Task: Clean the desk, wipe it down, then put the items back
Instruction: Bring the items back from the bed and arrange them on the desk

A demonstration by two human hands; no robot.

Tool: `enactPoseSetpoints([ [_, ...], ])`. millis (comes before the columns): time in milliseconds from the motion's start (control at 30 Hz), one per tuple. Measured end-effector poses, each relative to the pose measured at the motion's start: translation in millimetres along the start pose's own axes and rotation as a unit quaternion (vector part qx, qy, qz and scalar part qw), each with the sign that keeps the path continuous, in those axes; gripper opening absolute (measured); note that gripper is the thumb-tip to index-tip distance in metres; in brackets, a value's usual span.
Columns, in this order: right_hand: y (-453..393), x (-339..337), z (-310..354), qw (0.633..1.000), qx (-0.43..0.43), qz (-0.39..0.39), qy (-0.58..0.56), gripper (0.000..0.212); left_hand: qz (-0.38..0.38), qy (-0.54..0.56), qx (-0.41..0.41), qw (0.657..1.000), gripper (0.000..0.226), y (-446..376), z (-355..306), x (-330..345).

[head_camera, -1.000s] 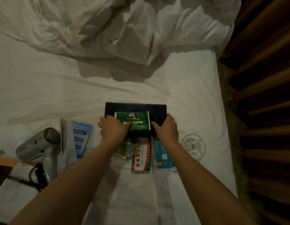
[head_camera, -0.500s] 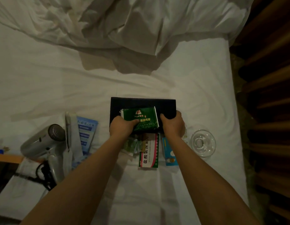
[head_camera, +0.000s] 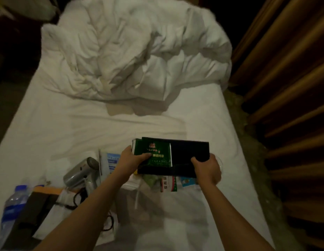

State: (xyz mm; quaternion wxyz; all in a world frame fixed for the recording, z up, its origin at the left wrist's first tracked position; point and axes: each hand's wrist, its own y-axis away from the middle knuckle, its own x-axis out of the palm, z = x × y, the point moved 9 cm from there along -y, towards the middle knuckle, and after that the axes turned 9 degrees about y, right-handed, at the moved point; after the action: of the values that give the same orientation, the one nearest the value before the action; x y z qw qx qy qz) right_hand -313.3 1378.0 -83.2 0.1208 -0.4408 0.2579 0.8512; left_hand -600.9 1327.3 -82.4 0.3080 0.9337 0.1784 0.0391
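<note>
Left hand point(head_camera: 128, 161), right hand point(head_camera: 206, 168): arms extended, fingers curled, gripping.

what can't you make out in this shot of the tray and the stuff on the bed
- Glass dish: head view, almost wholly hidden behind the right hand; only a faint rim shows.
- Packets under the black tray: their upper parts are covered by the tray, their print blurred.
- Green packet on the tray: small print too blurred to read; the left hand covers its corner.
- Water bottle: base cut off by the left edge.
</note>
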Motion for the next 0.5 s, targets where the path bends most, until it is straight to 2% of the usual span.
enactPoseSetpoints([
  [167,73,-81,-66,0.993,0.09,-0.053,-0.047,0.055,0.068,-0.028,0.056,0.996,0.032,66,-47,18],
  [400,187,-190,-186,0.953,0.216,-0.171,-0.129,0.064,0.218,-0.103,0.113,0.964,0.034,171,-58,112],
  [500,242,-237,-247,0.93,0.246,-0.218,-0.163,0.047,0.288,-0.118,0.121,0.943,0.028,236,-47,167],
])
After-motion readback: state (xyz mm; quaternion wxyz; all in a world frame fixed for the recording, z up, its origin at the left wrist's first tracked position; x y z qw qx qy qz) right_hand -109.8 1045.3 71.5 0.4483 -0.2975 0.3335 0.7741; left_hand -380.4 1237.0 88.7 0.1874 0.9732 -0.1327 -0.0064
